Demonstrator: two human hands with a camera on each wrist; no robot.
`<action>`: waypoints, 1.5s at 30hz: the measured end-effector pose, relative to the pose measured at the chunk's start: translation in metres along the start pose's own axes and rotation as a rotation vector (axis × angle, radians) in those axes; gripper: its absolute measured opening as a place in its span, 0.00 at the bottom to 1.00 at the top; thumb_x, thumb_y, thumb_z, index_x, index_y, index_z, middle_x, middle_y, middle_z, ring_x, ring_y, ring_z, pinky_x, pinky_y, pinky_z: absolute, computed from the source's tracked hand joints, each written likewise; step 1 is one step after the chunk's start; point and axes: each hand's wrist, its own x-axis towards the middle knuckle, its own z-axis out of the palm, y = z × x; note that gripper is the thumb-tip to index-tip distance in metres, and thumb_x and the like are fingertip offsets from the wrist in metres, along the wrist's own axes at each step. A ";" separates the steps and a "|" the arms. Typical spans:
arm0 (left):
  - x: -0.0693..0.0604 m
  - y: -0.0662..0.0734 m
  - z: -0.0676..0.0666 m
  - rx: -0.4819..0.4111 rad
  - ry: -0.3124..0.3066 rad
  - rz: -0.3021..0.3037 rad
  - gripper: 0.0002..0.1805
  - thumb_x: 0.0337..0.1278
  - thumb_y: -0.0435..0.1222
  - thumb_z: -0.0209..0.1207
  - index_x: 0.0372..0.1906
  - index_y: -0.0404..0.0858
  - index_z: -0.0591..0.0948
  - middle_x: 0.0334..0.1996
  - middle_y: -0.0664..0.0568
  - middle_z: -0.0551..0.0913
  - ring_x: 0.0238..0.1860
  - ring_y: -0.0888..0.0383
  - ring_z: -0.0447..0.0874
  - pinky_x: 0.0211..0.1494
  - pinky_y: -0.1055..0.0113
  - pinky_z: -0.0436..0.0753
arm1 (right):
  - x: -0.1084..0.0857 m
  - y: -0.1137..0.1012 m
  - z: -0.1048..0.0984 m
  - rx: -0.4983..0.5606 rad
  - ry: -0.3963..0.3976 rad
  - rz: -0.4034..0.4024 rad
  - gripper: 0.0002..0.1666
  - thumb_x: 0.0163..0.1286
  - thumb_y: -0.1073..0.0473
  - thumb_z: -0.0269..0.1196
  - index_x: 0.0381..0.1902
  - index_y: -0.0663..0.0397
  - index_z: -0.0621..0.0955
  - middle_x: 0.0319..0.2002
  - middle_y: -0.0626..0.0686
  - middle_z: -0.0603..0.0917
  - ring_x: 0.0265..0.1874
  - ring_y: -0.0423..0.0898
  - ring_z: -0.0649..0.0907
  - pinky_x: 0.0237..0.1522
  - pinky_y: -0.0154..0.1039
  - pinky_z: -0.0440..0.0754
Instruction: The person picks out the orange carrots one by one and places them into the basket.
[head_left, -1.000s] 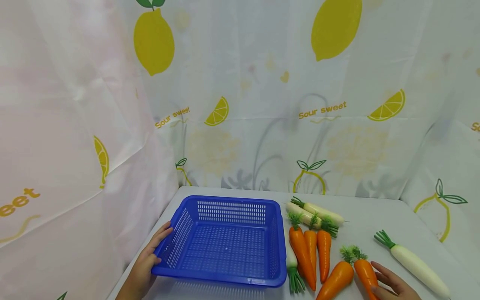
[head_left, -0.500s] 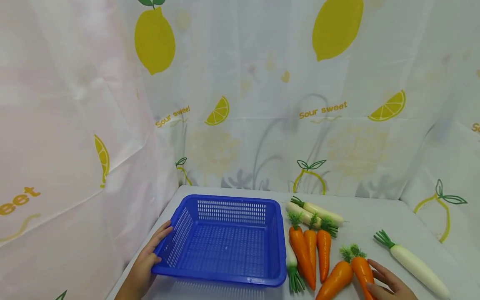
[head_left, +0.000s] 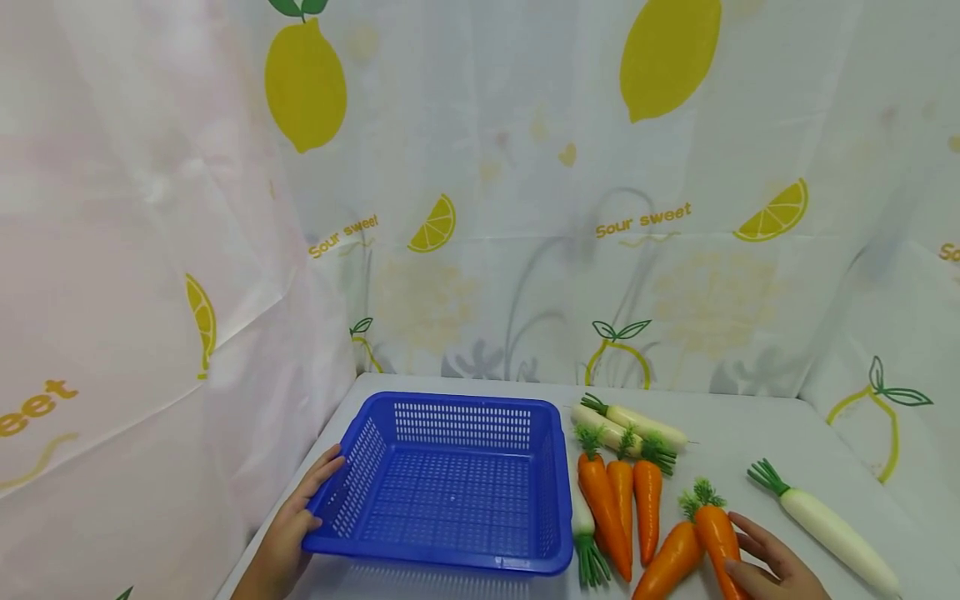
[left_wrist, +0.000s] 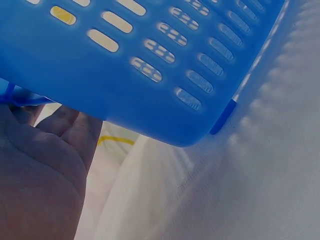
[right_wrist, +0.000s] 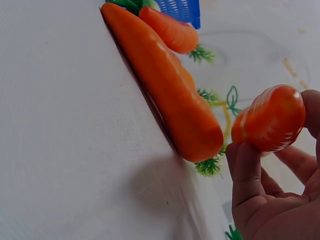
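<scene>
Carrot pick-up: the right hand [head_left: 780,567] pinches a carrot [head_left: 717,537]; the left hand [head_left: 287,523] grips the basket [head_left: 435,559].
The carrot, between thumb and fingertips, appears raised, calling for a steady pinch. Just left of these fingers lies a second carrot [head_left: 673,560]; beyond, three more carrots [head_left: 597,498] and a radish [head_left: 581,515] obstruct any low path basketward. Right of the fingers: a lone radish [head_left: 836,533].

Room above basket [head_left: 450,500]; carrots [head_left: 603,504], radish [head_left: 582,517] alongside
</scene>
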 end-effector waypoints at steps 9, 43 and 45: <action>0.001 0.000 0.001 0.023 0.001 0.019 0.48 0.49 0.20 0.36 0.83 0.40 0.58 0.87 0.55 0.37 0.82 0.34 0.34 0.63 0.75 0.76 | -0.002 -0.009 0.007 -0.025 -0.011 -0.019 0.54 0.72 0.44 0.66 0.83 0.62 0.54 0.75 0.79 0.61 0.60 0.62 0.83 0.50 0.47 0.89; 0.000 0.000 0.001 0.043 0.022 0.015 0.48 0.48 0.20 0.37 0.82 0.40 0.59 0.87 0.55 0.40 0.83 0.35 0.34 0.63 0.81 0.72 | -0.007 -0.041 0.051 0.042 -0.100 -0.105 0.47 0.77 0.48 0.61 0.83 0.61 0.56 0.75 0.81 0.60 0.69 0.75 0.72 0.54 0.56 0.87; 0.000 0.000 0.001 0.048 0.022 0.018 0.48 0.48 0.20 0.37 0.82 0.40 0.60 0.87 0.55 0.40 0.83 0.35 0.33 0.63 0.81 0.71 | -0.008 -0.045 0.053 0.015 -0.089 -0.103 0.47 0.77 0.46 0.62 0.83 0.59 0.58 0.76 0.79 0.61 0.71 0.75 0.71 0.56 0.57 0.86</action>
